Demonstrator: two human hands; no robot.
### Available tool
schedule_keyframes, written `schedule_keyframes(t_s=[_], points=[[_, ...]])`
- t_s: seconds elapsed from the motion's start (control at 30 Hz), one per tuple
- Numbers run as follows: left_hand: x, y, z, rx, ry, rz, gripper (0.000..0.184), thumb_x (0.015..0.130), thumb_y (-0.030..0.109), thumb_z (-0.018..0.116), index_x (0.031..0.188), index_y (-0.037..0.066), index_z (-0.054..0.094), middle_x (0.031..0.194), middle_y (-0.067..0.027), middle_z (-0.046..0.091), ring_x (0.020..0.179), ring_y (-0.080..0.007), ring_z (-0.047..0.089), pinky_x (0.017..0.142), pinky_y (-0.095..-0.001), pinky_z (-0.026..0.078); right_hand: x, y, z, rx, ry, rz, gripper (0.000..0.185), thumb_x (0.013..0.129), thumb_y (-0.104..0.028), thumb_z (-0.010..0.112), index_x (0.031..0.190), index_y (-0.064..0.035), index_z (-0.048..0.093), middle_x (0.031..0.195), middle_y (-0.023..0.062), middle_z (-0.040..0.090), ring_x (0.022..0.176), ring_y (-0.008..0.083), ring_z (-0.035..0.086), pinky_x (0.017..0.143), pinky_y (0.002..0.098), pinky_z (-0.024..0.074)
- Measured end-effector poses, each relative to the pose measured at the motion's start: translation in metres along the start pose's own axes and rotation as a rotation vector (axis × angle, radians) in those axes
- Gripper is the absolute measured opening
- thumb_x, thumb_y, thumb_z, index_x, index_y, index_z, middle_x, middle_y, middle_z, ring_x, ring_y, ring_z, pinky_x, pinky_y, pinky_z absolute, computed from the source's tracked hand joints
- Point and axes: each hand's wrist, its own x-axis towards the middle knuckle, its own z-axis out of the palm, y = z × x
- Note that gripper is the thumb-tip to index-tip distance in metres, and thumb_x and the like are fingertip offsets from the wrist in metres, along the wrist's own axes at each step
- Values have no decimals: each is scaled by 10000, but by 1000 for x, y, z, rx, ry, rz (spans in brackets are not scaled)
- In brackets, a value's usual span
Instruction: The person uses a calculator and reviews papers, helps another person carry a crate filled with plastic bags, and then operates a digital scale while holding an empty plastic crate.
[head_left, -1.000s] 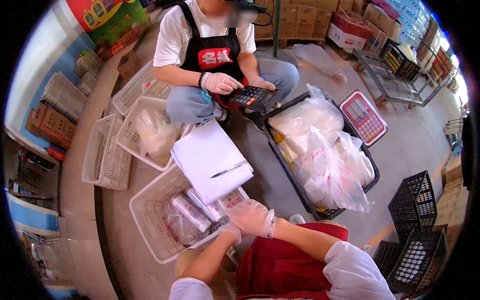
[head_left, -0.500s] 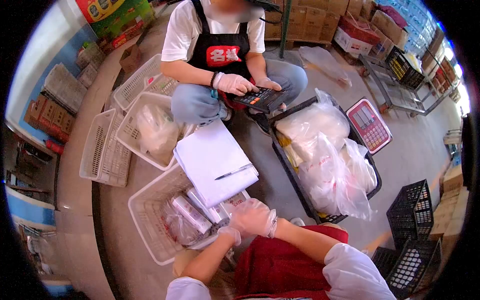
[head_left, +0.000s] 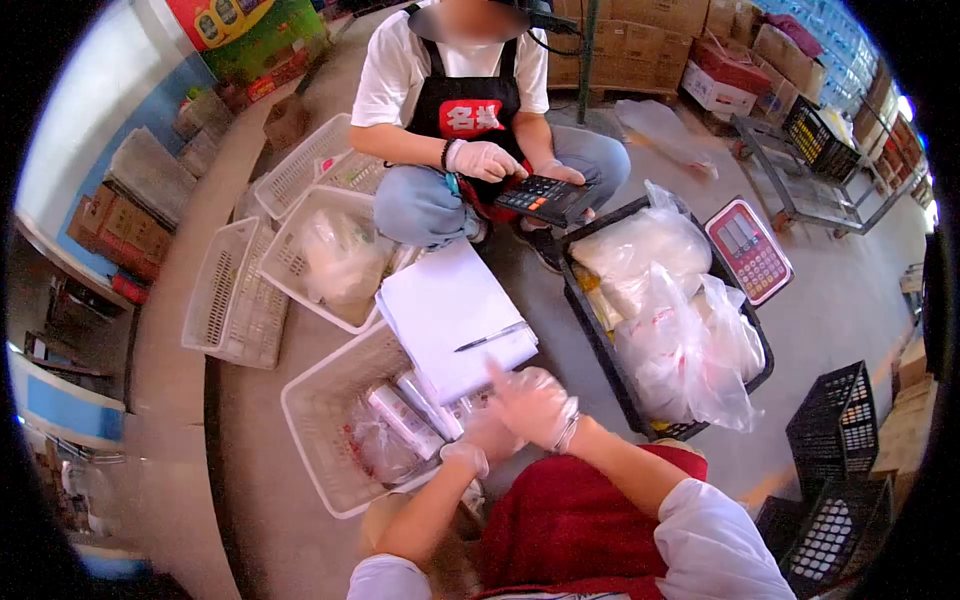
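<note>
My right hand (head_left: 537, 407), in a clear plastic glove, lies over my gloved left hand (head_left: 488, 436), and the two touch. One finger of the right hand points up toward the paper stack (head_left: 450, 300). The left hand's fingers are mostly hidden and blurred. A pen (head_left: 490, 337) lies on the paper, which rests across a white basket (head_left: 330, 460). Inside the basket are white rolls or packages (head_left: 403, 422) and a clear bag with dark reddish contents (head_left: 378, 446). Across from me, a seated person in a black apron (head_left: 465, 110) holds a calculator (head_left: 545, 198) in gloved hands.
To the right stands a black crate (head_left: 600, 365) of plastic bags (head_left: 665, 340), with a red-and-white scale (head_left: 750, 250) beside it. More white baskets (head_left: 235, 295) are at the left. Black crates (head_left: 832, 425) stand at the lower right, and a cart (head_left: 800, 185) behind.
My hands have risen slightly toward the paper, and a right finger now sticks out. The view has shifted, so the baskets and person appear further right.
</note>
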Motion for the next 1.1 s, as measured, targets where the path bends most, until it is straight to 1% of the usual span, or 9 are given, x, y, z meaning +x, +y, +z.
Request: schedule_keyframes(t_s=[0.1, 0.13, 0.17, 0.23, 0.33, 0.4, 0.47, 1.07, 1.1], points=[[-7, 24, -26, 86, 3, -55, 570, 851, 342, 485, 1281, -15, 376, 905, -221, 622, 868, -340, 606, 791, -383, 463, 7, 33, 0, 198, 393, 124, 683, 854, -306, 472, 1360, 77, 218, 601, 80, 542, 518, 214, 536, 476, 343, 439], [-9, 37, -36, 71, 11, -89, 599, 847, 348, 485, 1301, -15, 340, 899, -230, 619, 865, -351, 603, 787, -395, 461, 7, 35, -37, 260, 395, 254, 678, 852, -241, 481, 1363, 89, 183, 618, 100, 559, 536, 224, 556, 493, 364, 453], [-10, 47, -43, 26, 27, -152, 661, 840, 361, 483, 1340, -14, 267, 887, -249, 612, 859, -375, 597, 780, -417, 458, 8, 45, -40, 332, 435, 322, 647, 841, -149, 486, 1367, 75, 183, 644, 140, 571, 553, 255, 567, 528, 396, 462], [-9, 48, -38, 70, 9, -111, 690, 845, 372, 469, 1363, -2, 207, 900, -243, 614, 862, -376, 597, 773, -430, 454, 9, 65, -39, 446, 646, 324, 642, 830, -91, 487, 1381, 37, 184, 657, 154, 571, 570, 283, 570, 541, 410, 456], [-4, 49, -30, 108, 5, -59, 727, 852, 387, 455, 1389, 12, 140, 920, -236, 613, 867, -381, 593, 769, -447, 447, 2, 72, -48, 612, 709, 329, 652, 824, -52, 486, 1394, 2, 175, 656, 153, 555, 576, 316, 558, 557, 420, 448], [-2, 59, -33, 94, 5, -49, 733, 853, 392, 455, 1392, 15, 132, 927, -236, 610, 870, -386, 590, 771, -452, 443, 2, 76, -49, 586, 710, 313, 647, 826, -49, 481, 1398, -11, 181, 661, 148, 556, 577, 317, 555, 556, 418, 444], [-5, 79, -49, 70, -161, -158, 745, 856, 410, 449, 1395, 16, 118, 979, -243, 590, 902, -383, 579, 802, -446, 436, -3, 74, -51, 569, 694, 299, 643, 828, -46, 475, 1401, -24, 186, 665, 144, 557, 577, 318, 552, 554, 416, 440], [-9, 71, -36, 119, -125, -93, 736, 849, 426, 443, 1384, 9, 157, 1057, -257, 572, 980, -379, 559, 829, -449, 430, 0, 62, -60, 631, 613, 271, 573, 838, -80, 465, 1376, -32, 276, 616, 172, 533, 565, 325, 534, 555, 432, 419], [-8, 70, -38, 121, -122, -93, 736, 849, 426, 443, 1384, 9, 157, 1057, -257, 572, 980, -379, 559, 829, -449, 430, 0, 61, -61, 645, 561, 318, 571, 843, -67, 448, 1386, -55, 270, 655, 135, 569, 598, 280, 561, 608, 381, 441]])
